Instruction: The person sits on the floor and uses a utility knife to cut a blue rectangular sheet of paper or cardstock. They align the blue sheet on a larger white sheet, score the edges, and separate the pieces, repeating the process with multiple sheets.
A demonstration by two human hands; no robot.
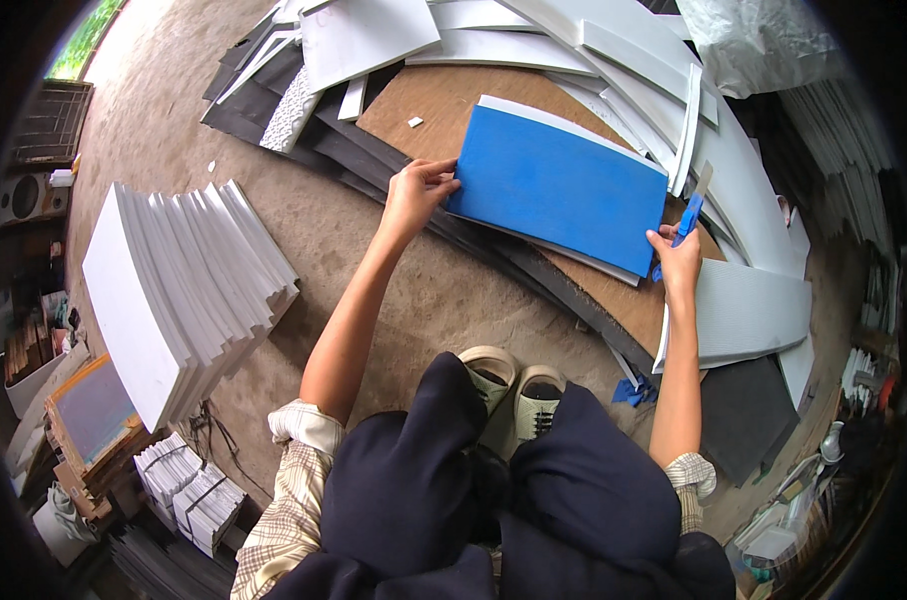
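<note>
A flat rectangular blue sheet (559, 190) lies in front of me over a brown board (414, 105), with a white sheet (574, 126) showing along its far edge. My left hand (419, 190) pinches the blue sheet's left edge between thumb and fingers. At the sheet's lower right corner is my right hand (679, 258), closed around a blue utility knife (690, 220) whose blade points up and away. The right thumb and fingertips also touch the sheet's edge. What lies directly under the blue sheet is mostly hidden.
White offcuts (514, 50) heap up beyond the brown board, and black sheets (564, 295) lie beneath it. A leaning stack of white boards (174, 290) stands at my left. Bundled white strips (199, 495) sit nearer. A ridged white pile (744, 310) is at right.
</note>
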